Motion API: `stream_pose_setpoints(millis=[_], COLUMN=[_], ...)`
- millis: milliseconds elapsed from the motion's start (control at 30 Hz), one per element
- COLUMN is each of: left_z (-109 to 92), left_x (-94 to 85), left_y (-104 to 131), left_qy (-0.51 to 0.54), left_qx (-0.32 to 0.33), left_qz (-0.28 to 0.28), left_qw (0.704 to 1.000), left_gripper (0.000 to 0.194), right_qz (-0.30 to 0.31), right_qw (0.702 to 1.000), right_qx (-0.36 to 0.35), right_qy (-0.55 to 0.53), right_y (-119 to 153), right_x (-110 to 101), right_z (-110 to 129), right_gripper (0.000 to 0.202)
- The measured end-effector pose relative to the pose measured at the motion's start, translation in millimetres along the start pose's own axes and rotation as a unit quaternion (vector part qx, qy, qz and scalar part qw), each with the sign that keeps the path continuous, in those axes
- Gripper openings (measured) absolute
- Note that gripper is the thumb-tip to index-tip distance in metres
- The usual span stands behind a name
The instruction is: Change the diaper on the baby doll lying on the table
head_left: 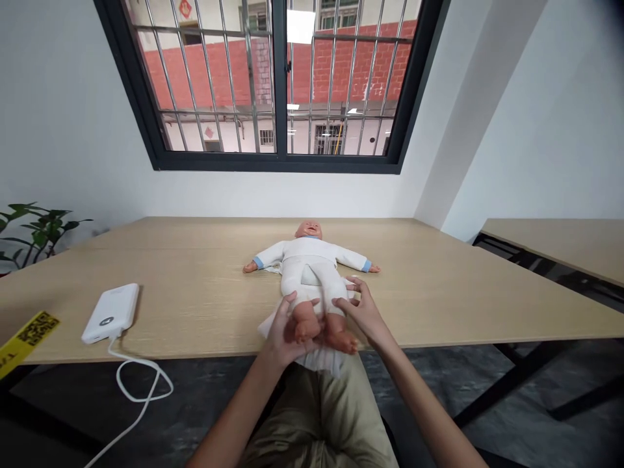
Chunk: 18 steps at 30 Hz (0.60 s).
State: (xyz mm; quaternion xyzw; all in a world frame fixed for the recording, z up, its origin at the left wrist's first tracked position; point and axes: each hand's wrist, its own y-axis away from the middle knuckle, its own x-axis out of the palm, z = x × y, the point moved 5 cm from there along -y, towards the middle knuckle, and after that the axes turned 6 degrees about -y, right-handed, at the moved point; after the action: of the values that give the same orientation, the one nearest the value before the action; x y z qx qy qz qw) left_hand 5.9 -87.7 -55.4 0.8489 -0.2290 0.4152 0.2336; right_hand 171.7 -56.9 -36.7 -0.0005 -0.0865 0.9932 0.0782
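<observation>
A baby doll (310, 257) in a white outfit with blue cuffs lies on its back on the wooden table, head toward the window and arms spread. My left hand (285, 331) is curled round the doll's lower leg on the left, its fingers passing behind the bare foot. At the other leg, my right hand (363, 311) has its thumb on the white trouser leg and its fingers beside it. Thin white cloth (319, 361) shows under the legs and hangs over the table's front edge.
On the table's left part (195, 305) lies a white power bank (113, 312) with a white cable (146, 400) hanging off the edge. A green plant (41, 234) stands at the far left, and a yellow tag (29, 341) shows below it.
</observation>
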Motion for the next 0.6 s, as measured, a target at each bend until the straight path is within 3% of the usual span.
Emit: stream_pose_setpoints(millis=[133, 200, 300, 400, 500, 600], left_z=[-40, -63, -82, -84, -79, -73], left_x=[-20.4, -34.5, -48.6, -54.7, -57.0, -54.7], left_y=[19, 26, 27, 24, 22, 22], left_qy=[0.004, -0.023, -0.078, -0.106, -0.115, -0.122], left_qx=[0.018, 0.061, 0.077, 0.069, 0.072, 0.067], left_qz=[-0.093, -0.126, -0.123, -0.12, -0.144, -0.157], left_qw=[0.996, 0.99, 0.986, 0.985, 0.98, 0.978], left_gripper=[0.032, 0.027, 0.028, 0.03, 0.028, 0.027], right_qz=[0.007, 0.028, 0.043, 0.034, 0.013, 0.051], right_qw=[0.997, 0.994, 0.989, 0.974, 0.919, 0.814], right_qx=[0.005, -0.003, -0.022, -0.07, -0.149, -0.252], right_qy=[0.079, 0.103, 0.141, 0.214, 0.365, 0.522], right_y=[-14, -21, -26, -24, -14, 3], right_x=[-30, -39, -42, -39, -30, -11], right_z=[6, 3, -4, -3, 9, 21], right_gripper=[0.064, 0.06, 0.055, 0.048, 0.044, 0.047])
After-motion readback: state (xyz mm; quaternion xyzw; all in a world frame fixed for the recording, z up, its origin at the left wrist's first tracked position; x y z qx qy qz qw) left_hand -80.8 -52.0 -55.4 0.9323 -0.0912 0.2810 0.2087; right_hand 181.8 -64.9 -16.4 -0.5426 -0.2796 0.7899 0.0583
